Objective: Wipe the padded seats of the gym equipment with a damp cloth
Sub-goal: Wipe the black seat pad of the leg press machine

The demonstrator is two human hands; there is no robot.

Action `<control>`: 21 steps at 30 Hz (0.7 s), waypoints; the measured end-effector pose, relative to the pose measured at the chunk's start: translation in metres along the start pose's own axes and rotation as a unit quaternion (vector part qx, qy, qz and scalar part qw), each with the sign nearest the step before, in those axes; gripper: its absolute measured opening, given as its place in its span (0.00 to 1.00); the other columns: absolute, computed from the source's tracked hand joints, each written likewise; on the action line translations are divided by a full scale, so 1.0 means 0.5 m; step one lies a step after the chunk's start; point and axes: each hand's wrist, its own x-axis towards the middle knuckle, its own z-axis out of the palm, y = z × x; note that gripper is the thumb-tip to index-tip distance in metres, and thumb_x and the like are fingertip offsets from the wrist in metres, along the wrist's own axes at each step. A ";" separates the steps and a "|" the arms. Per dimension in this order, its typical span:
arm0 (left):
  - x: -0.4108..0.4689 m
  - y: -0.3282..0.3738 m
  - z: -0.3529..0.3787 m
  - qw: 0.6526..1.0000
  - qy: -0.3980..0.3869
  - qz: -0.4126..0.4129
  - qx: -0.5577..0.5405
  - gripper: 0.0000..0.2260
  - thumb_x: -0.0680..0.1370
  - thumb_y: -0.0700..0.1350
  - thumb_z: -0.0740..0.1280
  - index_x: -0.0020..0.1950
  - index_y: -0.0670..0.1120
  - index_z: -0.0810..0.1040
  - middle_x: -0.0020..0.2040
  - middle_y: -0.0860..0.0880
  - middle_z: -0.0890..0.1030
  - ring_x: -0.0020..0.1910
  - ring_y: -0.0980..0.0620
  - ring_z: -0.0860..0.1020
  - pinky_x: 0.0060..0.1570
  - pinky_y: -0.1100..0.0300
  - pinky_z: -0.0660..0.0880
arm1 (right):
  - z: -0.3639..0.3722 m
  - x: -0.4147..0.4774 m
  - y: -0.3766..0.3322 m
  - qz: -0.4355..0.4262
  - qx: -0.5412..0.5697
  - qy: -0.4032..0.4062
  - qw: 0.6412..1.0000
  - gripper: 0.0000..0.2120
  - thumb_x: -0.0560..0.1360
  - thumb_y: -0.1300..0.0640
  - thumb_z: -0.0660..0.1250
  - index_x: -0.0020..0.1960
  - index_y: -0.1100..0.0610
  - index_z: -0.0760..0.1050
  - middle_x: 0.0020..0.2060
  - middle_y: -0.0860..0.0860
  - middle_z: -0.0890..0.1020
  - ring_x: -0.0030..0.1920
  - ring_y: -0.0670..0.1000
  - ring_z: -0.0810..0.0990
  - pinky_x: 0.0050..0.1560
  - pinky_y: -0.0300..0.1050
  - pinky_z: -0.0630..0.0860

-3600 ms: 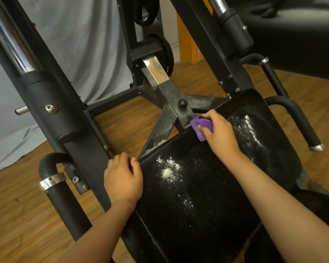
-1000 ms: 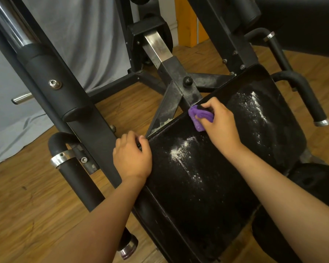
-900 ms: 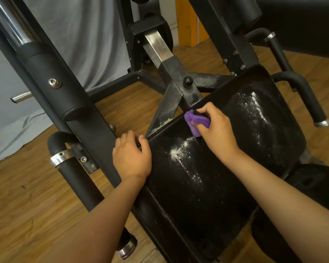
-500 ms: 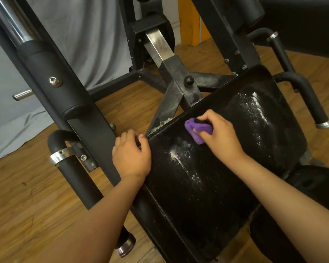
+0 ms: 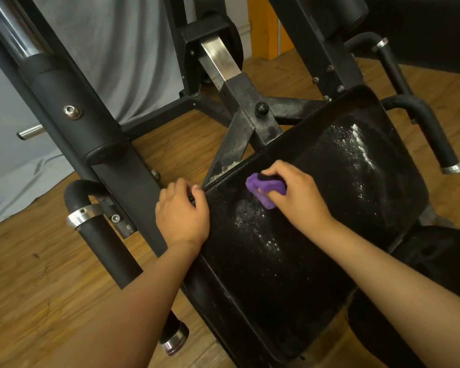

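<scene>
A black padded seat [image 5: 298,261] of a gym machine fills the lower middle of the view. White powder lies on it in a smeared patch [image 5: 252,221] near its left edge and in a streak [image 5: 356,144] near its far right corner. My right hand [image 5: 298,195] presses a bunched purple cloth [image 5: 264,188] onto the pad just above the smeared patch. My left hand [image 5: 182,211] grips the seat's left edge, fingers curled over the rim.
Black steel frame posts [image 5: 91,134] rise on the left and behind the seat. Padded handles with chrome caps stick out at lower left [image 5: 104,243] and at right [image 5: 430,136]. A grey drape [image 5: 122,54] hangs behind. The floor [image 5: 24,282] is wood planks.
My right hand has dragged the purple cloth from the seat's far edge down and left onto the powder patch, which is now thinner and smeared. My left hand has stayed on the seat's edge.
</scene>
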 end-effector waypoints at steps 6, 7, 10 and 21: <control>0.003 -0.001 0.001 1.000 -0.001 0.002 -0.001 0.12 0.77 0.52 0.53 0.43 0.49 0.71 0.41 0.53 0.73 0.44 0.52 0.68 0.44 0.53 0.67 | 0.056 -0.070 -0.037 -0.060 0.015 -0.124 0.990 0.14 0.69 0.67 0.71 0.52 0.58 0.77 0.51 0.49 0.79 0.52 0.44 0.76 0.55 0.39 0.72; 0.002 -0.001 0.001 1.000 0.000 0.002 -0.001 0.11 0.77 0.52 0.53 0.43 0.49 0.71 0.40 0.53 0.72 0.44 0.53 0.68 0.44 0.54 0.67 | 0.049 -0.066 -0.035 -0.062 0.012 -0.147 0.987 0.13 0.69 0.67 0.71 0.52 0.58 0.77 0.51 0.49 0.79 0.52 0.44 0.76 0.54 0.39 0.72; 0.001 -0.001 0.001 1.000 0.001 0.001 0.000 0.12 0.77 0.53 0.52 0.43 0.49 0.71 0.40 0.53 0.73 0.44 0.53 0.68 0.44 0.54 0.67 | 0.011 -0.025 -0.006 -0.015 0.014 -0.109 0.994 0.11 0.72 0.65 0.70 0.52 0.56 0.76 0.48 0.46 0.78 0.48 0.43 0.78 0.49 0.40 0.77; 0.001 0.001 0.002 1.000 0.008 0.000 0.000 0.11 0.77 0.52 0.54 0.42 0.48 0.71 0.40 0.53 0.71 0.44 0.54 0.67 0.44 0.56 0.64 | 0.075 -0.063 -0.054 -0.044 0.038 -0.109 0.992 0.11 0.70 0.66 0.71 0.51 0.58 0.76 0.47 0.47 0.77 0.49 0.46 0.77 0.49 0.44 0.75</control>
